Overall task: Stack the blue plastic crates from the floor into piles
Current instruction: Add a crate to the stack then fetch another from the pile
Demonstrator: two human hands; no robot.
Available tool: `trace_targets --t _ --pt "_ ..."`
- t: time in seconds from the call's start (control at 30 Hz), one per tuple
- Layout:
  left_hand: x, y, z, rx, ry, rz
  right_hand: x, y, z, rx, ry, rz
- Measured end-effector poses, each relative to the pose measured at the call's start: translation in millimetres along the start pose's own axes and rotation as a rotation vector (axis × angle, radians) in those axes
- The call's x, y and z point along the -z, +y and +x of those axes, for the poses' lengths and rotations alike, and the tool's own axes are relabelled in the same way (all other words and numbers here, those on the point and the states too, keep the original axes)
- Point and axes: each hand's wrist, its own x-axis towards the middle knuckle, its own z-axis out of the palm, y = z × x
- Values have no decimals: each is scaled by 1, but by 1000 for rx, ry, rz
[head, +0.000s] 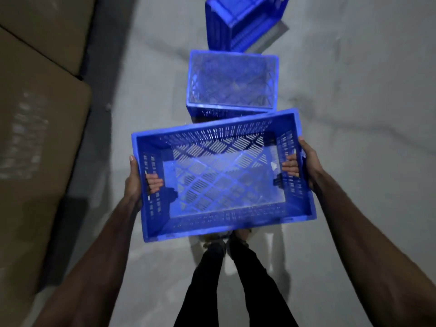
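I hold an empty blue plastic crate [224,223] in the air at waist height, open side up, slightly tilted. My left hand [134,182] grips its left end with fingers through the handle slot. My right hand [309,161] grips the right end the same way. Just beyond it a second blue crate [232,107] stands upright on the grey floor. A third blue crate [238,22] lies tipped on its side further away at the top of the view.
Large brown cardboard boxes [40,114] line the left side, with a dark gap beside them. My legs in dark trousers [236,284] stand below the held crate. Bare grey concrete floor [354,90] spreads to the right.
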Motion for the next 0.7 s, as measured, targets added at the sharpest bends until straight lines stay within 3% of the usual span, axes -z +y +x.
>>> trace_targets --t 0.37,0.7 --pt "37 41 -185 -31 -97 -55 45 -17 -212 72 74 94" --pt "41 102 -231 -173 -186 9 55 -9 -293 177 165 200"
